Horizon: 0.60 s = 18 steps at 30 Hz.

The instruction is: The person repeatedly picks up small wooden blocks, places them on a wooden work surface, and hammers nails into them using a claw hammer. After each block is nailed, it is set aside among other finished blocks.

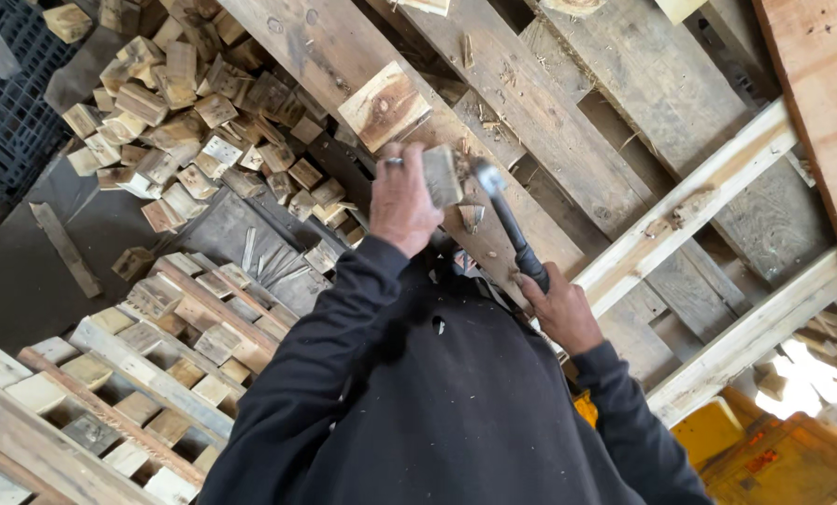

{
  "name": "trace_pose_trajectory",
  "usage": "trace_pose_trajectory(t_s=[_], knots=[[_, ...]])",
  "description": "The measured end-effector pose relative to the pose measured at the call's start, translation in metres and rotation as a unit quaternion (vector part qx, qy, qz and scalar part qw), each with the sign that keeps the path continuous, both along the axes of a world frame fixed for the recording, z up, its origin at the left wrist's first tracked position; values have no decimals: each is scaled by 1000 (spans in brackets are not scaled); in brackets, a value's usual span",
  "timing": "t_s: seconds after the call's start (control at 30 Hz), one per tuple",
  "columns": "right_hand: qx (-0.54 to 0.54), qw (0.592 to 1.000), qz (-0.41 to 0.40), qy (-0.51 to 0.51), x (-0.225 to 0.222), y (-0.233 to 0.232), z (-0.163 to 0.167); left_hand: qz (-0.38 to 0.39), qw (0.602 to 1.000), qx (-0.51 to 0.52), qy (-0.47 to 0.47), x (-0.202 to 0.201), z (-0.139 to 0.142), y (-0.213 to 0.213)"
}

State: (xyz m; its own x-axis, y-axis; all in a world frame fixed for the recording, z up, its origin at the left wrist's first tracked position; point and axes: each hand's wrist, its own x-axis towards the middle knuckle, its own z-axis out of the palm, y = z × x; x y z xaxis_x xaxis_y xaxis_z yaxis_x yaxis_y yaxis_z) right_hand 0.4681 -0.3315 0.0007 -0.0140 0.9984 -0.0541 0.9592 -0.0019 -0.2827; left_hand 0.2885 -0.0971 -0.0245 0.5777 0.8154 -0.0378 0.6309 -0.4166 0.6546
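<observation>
L hand (401,201) closed round small wood block (442,175), w/ ring on finger. R hand (562,309) fisted on black hammer (510,224) handle; hammer head just beside block. Pallet boards (568,122) under both; block pile (185,122) well off beyond L hand.

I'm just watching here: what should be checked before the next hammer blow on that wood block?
1. Left hand grips the small wood block: ok.
2. Right hand holds the hammer by its handle: ok.
3. Hammer head close to the block: ok.
4. Left fingers out of the strike path: cannot tell.
5. Block resting firmly on the pallet board: cannot tell.
</observation>
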Motion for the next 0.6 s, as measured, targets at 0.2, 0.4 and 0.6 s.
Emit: trace_pose_trajectory(t_s=[0.2,0.4,0.6], knots=[[-140,782,-442,418,2,7,37,85,981,-42,-171,-46,-11,-3],[-41,714,-335,613,-8,-2,27,200,958,-79,-189,-61,-22,-26],[-237,612,-458,599,3,3,1,337,804,-225,-436,-73,-8,-58]])
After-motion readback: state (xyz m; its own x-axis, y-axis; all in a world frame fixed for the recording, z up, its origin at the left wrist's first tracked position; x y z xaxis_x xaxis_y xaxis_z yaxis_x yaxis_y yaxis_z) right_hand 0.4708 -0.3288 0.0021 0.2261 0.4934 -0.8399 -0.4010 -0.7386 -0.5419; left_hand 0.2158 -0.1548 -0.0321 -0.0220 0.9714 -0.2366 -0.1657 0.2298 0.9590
